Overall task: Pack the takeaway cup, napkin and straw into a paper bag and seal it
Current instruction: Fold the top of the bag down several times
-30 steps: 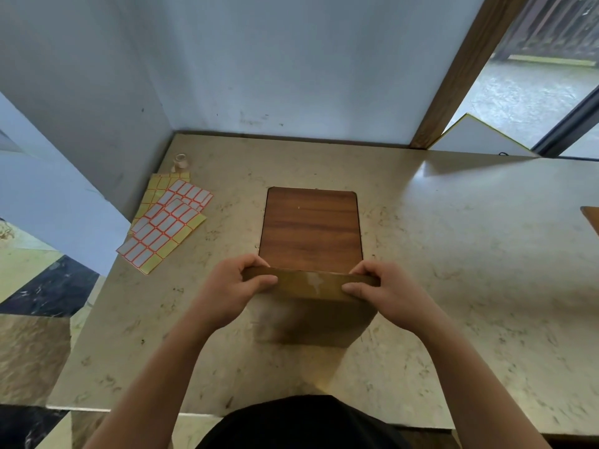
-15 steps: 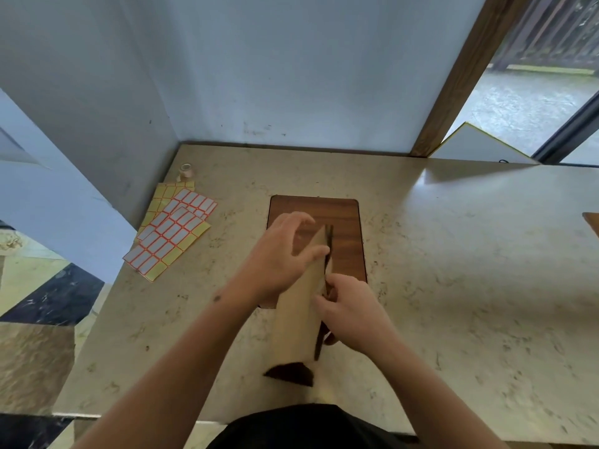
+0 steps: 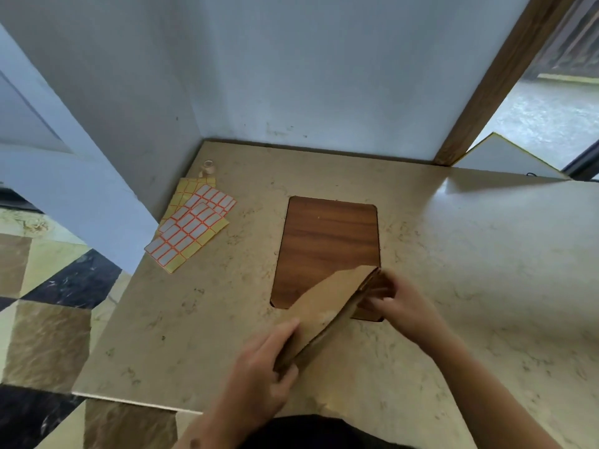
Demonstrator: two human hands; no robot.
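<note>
Bag position: we see the paper bag (image 3: 327,311) tilted above the stone counter (image 3: 470,254), its far end over the near right corner of the wooden board (image 3: 329,241).
Left hand: our left hand (image 3: 259,374) grips the bag's near end, thumb on top, fingers curled beneath.
Right hand: our right hand (image 3: 400,311) holds the far end; the fingertips look pinched on a fold, though blur hides their exact lie.
Contents: no cup, napkin or straw shows, so we cannot tell whether they are inside.
Risk 1: thin kraft paper may tear at the creases if the 2 hands pull against each other.
Risk 2: a tilted bag could tip a cup inside (if there is one).
Risk 3: the label sheets (image 3: 191,228) and tape roll (image 3: 207,166) lie well apart at the far left, so sealing means freeing 1 hand.
Materials: matte creased bag; glossy mottled counter; grained, round-cornered board.
</note>
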